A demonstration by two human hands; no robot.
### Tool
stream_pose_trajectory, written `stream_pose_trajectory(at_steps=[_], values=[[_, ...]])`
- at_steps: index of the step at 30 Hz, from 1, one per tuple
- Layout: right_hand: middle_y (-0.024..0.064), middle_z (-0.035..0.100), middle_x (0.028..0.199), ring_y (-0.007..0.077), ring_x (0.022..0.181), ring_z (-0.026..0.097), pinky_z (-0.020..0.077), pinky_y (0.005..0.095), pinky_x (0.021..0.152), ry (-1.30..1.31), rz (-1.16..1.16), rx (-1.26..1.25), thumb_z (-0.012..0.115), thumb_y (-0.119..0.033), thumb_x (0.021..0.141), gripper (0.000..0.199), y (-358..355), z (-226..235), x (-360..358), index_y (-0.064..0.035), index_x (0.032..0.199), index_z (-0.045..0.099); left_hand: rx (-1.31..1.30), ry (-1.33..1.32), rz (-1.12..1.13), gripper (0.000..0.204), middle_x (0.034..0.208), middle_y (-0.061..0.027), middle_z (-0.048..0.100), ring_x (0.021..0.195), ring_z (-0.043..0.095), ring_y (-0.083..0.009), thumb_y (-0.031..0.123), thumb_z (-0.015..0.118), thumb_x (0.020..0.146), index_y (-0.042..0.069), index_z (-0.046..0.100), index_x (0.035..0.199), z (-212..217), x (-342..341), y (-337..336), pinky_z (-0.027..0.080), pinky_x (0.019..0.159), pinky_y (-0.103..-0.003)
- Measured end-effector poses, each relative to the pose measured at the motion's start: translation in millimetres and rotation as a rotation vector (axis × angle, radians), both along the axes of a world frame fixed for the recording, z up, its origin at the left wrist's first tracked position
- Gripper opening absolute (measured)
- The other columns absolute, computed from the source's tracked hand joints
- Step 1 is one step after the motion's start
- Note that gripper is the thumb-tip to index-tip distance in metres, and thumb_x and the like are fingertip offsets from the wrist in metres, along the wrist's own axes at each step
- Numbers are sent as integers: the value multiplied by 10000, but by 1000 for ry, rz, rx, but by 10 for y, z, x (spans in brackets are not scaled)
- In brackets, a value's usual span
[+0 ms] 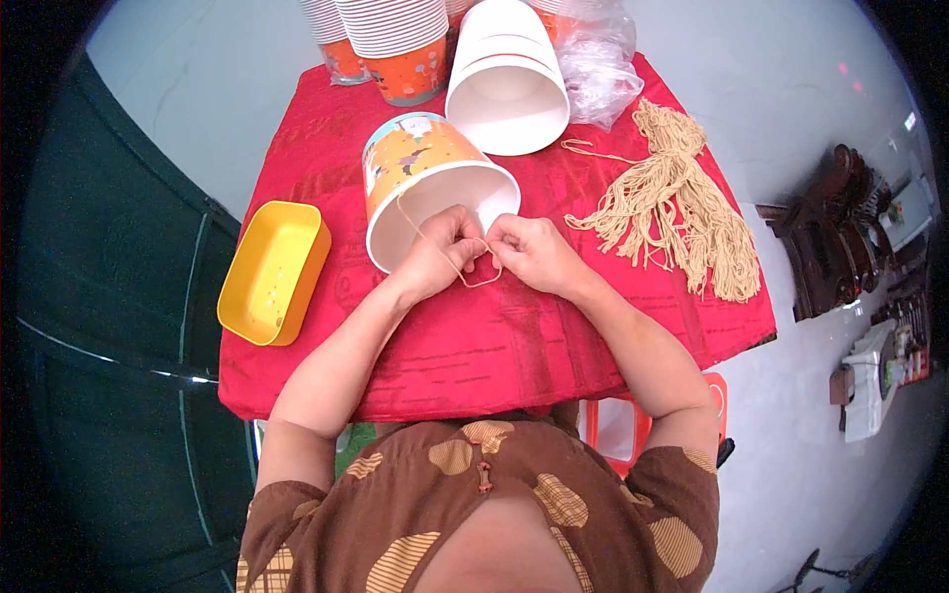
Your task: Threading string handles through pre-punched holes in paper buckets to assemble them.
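An orange paper bucket (420, 150) with a white inside lies on its side, its mouth facing me. A tan cord (410, 219) runs from the bucket's upper rim down to my hands and loops below them. My left hand (443, 249) pinches the cord in front of the bucket's mouth. Close beside it, my right hand (529, 252) also pinches the cord, thumb and fingers pressed together. The fingertips of both hands nearly meet, and the cord's end is hidden among them. To the right, a bundle of the same tan cords (682, 208) is spread on the red cloth.
A yellow plastic tub (316, 259) with small bits inside stands at the left on the red tablecloth (445, 371). Farther back are white nested buckets (506, 84), stacked orange buckets (400, 64) and a clear plastic bag (598, 79). Dark wooden chairs (825, 232) stand off to the right.
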State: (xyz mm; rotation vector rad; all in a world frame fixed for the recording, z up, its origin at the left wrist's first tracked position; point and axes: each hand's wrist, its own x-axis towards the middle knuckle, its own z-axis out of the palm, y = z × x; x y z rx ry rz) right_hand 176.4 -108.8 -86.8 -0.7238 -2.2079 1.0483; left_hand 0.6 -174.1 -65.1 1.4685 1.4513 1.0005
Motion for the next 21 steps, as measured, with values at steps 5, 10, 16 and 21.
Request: stream_pose_trajectory(at_steps=[5,10,16,21], values=[[56,650,697,98,659,605,492,276,599,-16,23,-11,591,-54,875,89,5,-24,11,19,860,638,-33,-29,2,95,721,-43,569,614,547,-108,-7,594,884,15,528,820,51,-6,1,449,541,-247],[148,647,650,236,580,651,505,361,556,53,-21,-36,629,-98,792,107,-34,-56,-33,2,815,662,-47,-70,-5,79,730,-55,579,630,550,-114,-17,590,872,14,535,825,17,-38,24,451,562,-243],[162,654,666,250,580,652,510,373,566,26,-44,-70,633,-103,785,113,-92,-18,-39,1,808,671,-84,-97,9,58,720,-58,582,624,547,-117,-25,589,849,8,550,822,46,-32,7,443,560,-243],[164,655,665,279,590,658,513,384,575,22,-50,-20,632,-116,793,121,-114,-23,-36,-2,805,674,-45,-85,9,92,651,-50,571,567,545,-119,-40,606,827,7,543,779,39,-26,6,431,499,-266]])
